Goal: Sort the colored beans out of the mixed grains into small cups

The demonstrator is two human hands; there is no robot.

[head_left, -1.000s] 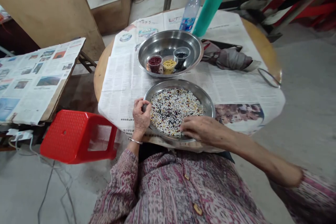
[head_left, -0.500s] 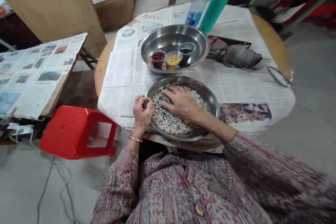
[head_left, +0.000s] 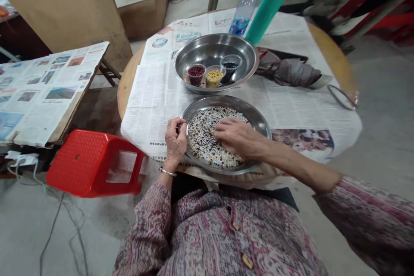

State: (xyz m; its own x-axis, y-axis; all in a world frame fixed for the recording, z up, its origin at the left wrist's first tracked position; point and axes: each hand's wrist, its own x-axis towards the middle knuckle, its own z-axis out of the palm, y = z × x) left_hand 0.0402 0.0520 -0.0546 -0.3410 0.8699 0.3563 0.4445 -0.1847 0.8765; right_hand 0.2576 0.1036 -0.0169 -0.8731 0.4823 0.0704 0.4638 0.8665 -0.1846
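Observation:
A steel pan (head_left: pixel 258 120) full of mixed beans and grains (head_left: pixel 203 133) sits at the near edge of the round table. My left hand (head_left: pixel 175 141) grips the pan's left rim, fingers curled around it. My right hand (head_left: pixel 237 137) lies on the mixed beans in the middle of the pan, fingers spread flat. Behind it a second steel pan (head_left: pixel 207 49) holds three small clear cups: red beans (head_left: pixel 196 73), yellow grains (head_left: pixel 214 76) and black beans (head_left: pixel 230 66).
Newspaper (head_left: pixel 155 90) covers the table. A water bottle (head_left: pixel 244 8) and a green bottle (head_left: pixel 271 1) stand at the back. A folded grey umbrella (head_left: pixel 287 71) lies to the right. A red plastic stool (head_left: pixel 93 164) stands left, beside a newspaper-covered bench (head_left: pixel 45 90).
My right hand swept from the pan's near rim up across the beans, then slid back right to the middle. My left hand kept hold of the rim.

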